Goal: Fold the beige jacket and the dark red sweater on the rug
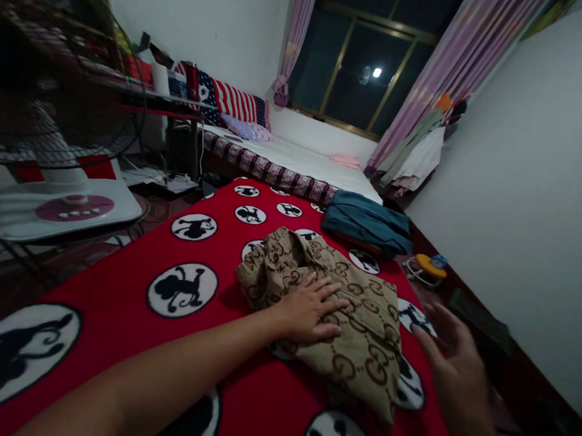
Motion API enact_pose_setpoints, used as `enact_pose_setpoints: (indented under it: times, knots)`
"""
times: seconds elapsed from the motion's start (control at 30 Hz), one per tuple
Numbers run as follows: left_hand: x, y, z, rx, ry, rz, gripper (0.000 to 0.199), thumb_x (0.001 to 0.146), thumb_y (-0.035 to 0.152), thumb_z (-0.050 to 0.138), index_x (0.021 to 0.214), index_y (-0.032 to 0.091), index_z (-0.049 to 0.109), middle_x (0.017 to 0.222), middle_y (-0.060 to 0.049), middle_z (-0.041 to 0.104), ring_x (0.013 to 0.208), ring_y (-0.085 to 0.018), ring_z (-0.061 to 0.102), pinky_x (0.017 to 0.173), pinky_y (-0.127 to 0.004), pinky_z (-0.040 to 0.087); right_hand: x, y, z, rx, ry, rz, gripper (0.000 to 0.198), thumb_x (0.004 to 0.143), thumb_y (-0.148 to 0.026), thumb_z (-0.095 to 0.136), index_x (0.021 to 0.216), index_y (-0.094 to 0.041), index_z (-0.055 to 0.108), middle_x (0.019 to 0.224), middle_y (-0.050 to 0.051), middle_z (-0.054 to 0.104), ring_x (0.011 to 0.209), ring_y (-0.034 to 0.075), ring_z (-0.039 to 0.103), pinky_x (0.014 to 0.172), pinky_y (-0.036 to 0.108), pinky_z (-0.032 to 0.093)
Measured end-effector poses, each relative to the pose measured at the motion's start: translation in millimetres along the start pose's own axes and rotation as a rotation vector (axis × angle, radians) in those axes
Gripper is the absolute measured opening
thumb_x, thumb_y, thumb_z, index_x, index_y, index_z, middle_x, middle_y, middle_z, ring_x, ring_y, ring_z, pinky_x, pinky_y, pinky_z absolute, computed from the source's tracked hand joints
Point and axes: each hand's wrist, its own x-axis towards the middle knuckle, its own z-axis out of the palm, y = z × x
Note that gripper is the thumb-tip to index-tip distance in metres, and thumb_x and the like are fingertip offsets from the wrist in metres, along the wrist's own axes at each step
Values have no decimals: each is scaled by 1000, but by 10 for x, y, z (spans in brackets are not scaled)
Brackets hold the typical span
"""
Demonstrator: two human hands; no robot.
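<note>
A tan jacket or shirt with a brown letter pattern lies folded on the red blanket, its collar end toward the far left. My left hand rests flat on top of it, fingers spread. Just right of the garment, my right hand hovers with thumb and fingers apart, slightly blurred and holding nothing. Beyond the tan garment sits a folded dark teal garment, with a bit of orange-brown cloth showing beneath it.
A fan stands at the left, close to the blanket. Behind it is a cluttered table. A bed with a white sheet runs below the window. Clothes hang at the right wall, above a yellow stool.
</note>
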Motion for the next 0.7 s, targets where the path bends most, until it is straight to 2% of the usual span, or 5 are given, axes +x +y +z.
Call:
enact_pose_setpoints:
  times: [0.17,0.27,0.4,0.53,0.7]
  knots:
    - [2,-162,-224,133,135,-216,59,90,59,43,140,28,46,153,-10,34,143,-29,26,116,-57,12,501,-647,672,-57,-394,-349,48,85,-47,52,125,-22,59,132,10,58,124,25,51,106,42,38]
    - [-58,-441,-321,239,163,-398,58,89,54,47,142,31,43,154,-6,33,143,-31,24,115,-59,10,699,-601,1275,-182,-579,-431,58,87,-46,51,140,-22,46,147,10,44,137,27,37,113,47,27]
    - [-146,-726,-296,284,89,-471,56,91,50,44,144,31,40,155,-1,30,143,-31,25,116,-58,12,745,-284,1807,-433,-761,-312,55,92,-46,45,143,-24,42,152,9,36,143,30,27,113,57,17]
    - [-162,-737,-232,305,113,-470,56,91,49,43,144,30,40,156,-1,29,143,-31,26,116,-57,13,718,-138,1901,-428,-717,-341,54,94,-47,43,143,-25,41,152,9,36,142,27,29,113,54,19]
    - [-177,-695,-220,310,172,-459,55,91,48,43,143,30,42,155,-1,31,142,-30,27,116,-56,13,579,-183,1634,-342,-618,-452,46,92,-35,49,134,-16,51,138,14,53,129,24,47,109,43,33]
